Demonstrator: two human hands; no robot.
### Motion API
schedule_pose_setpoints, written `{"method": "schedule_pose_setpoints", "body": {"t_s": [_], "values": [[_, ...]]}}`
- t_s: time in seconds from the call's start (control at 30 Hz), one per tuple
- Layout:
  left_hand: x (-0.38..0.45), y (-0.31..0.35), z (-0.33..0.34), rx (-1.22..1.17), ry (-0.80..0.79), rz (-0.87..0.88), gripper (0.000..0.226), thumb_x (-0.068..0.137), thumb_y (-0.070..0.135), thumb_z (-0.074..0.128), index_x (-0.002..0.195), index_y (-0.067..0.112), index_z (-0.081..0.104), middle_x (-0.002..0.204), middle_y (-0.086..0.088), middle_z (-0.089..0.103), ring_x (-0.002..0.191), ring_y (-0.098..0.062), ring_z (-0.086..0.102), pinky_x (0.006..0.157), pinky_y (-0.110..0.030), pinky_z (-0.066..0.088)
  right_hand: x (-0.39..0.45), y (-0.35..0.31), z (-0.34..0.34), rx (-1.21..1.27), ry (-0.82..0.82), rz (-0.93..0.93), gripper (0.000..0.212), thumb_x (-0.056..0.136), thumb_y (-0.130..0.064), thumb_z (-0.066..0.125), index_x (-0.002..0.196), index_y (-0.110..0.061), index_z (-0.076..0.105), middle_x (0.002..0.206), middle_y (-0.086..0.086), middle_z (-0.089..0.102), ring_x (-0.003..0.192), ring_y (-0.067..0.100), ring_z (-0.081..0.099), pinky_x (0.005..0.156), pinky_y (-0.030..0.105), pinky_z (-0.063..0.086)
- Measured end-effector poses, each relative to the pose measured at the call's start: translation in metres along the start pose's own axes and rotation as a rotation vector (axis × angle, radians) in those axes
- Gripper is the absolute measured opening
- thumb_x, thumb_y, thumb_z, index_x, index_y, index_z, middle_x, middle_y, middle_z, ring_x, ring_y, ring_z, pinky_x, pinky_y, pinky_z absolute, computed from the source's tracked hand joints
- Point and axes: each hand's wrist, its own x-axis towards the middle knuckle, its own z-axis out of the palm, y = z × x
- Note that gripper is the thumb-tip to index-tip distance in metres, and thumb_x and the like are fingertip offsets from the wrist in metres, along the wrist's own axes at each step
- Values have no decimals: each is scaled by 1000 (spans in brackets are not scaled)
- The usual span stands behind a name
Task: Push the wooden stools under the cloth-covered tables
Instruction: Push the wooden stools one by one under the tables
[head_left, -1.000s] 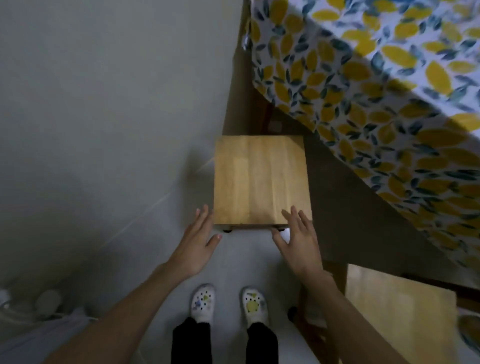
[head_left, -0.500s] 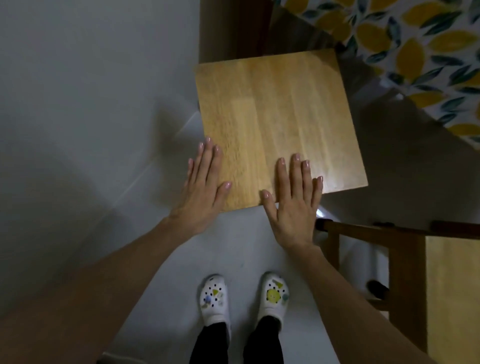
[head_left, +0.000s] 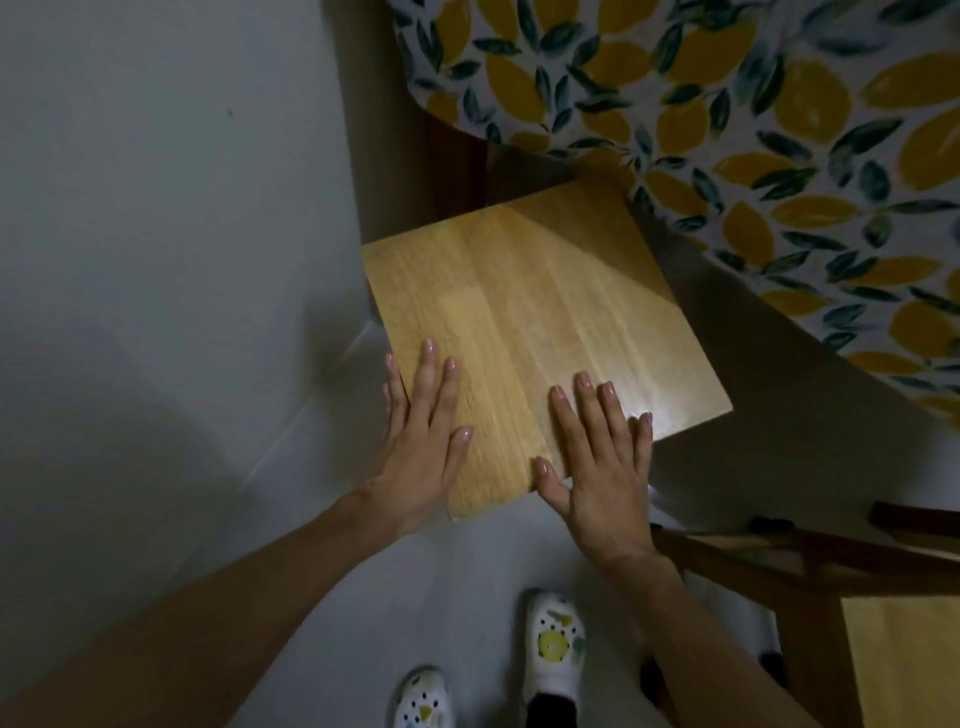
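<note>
A square light-wood stool (head_left: 540, 322) stands in front of me, its far right corner just under the hanging edge of the lemon-print tablecloth (head_left: 753, 156). My left hand (head_left: 421, 447) lies flat on the stool's near left edge with the fingers spread. My right hand (head_left: 602, 462) lies flat on the near right part of the seat, fingers apart. Neither hand grips anything. A second wooden stool (head_left: 904, 660) shows at the lower right, partly cut off by the frame.
A pale wall (head_left: 156, 208) runs along the left, close to the stool's left side. A dark wooden table leg (head_left: 452, 156) stands behind the stool. My feet in white patterned shoes (head_left: 553, 644) are on the grey floor below.
Both hands went from the stool's near edge onto its seat. The stool has turned slightly and its far corner now sits under the cloth's edge. One foot stepped forward.
</note>
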Motion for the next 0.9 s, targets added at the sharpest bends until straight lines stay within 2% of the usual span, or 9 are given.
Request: {"method": "schedule_pose_setpoints", "body": {"t_s": [0.17, 0.3, 0.4, 0.57, 0.67, 0.8, 0.9], "values": [[49, 23, 1, 42, 25, -43, 75, 90, 56, -10, 150, 12, -8, 156, -12, -24, 138, -46, -26, 115, -59, 6, 49, 39, -18, -7, 3, -44, 68, 92, -58, 28, 152, -28, 19, 162, -1, 10, 149, 19, 0, 117, 45, -12], [94, 44, -5, 40, 43, -76, 79, 87, 59, -14, 150, 12, -9, 156, -12, -24, 137, -47, -27, 114, -57, 0, 92, 71, -34, -11, -2, -85, 67, 93, -60, 27, 152, -30, 16, 162, -2, 8, 149, 18, -2, 116, 41, -18], [122, 57, -9, 25, 61, -109, 77, 88, 58, -5, 150, 13, -9, 156, -11, -25, 136, -46, -29, 114, -55, -3, 122, 92, -44, -29, -17, -114, 68, 93, -62, 24, 152, -32, 14, 162, -2, 10, 148, 18, -3, 113, 37, -23], [149, 78, -12, -7, 66, -147, 71, 92, 48, 11, 150, 14, -12, 154, -9, -30, 135, -44, -33, 111, -50, -9, 154, 121, -55, -49, -22, -177, 67, 91, -61, 25, 151, -30, 18, 161, 0, 13, 148, 17, -2, 115, 39, -18], [151, 80, -13, 37, 58, -180, 68, 96, 46, 16, 148, 16, -15, 154, -8, -30, 136, -43, -32, 113, -50, -11, 156, 123, -55, -70, -18, -191, 68, 91, -60, 24, 152, -30, 17, 162, 0, 11, 148, 18, -2, 117, 41, -13], [146, 83, -19, 87, -11, -219, 68, 98, 47, 14, 147, 16, -21, 152, -8, -34, 136, -39, -33, 114, -48, -14, 147, 119, -61, -10, -58, -192, 63, 96, -57, 22, 152, -30, 10, 163, 0, 0, 147, 15, -11, 118, 40, -11], [131, 93, -23, 56, 15, -226, 67, 99, 46, 14, 149, 11, -15, 154, -11, -29, 139, -33, -30, 115, -45, -14, 121, 117, -70, 102, -18, -166, 65, 98, -57, 27, 153, -26, 10, 162, 4, 1, 148, 19, -8, 118, 39, -5]]}}
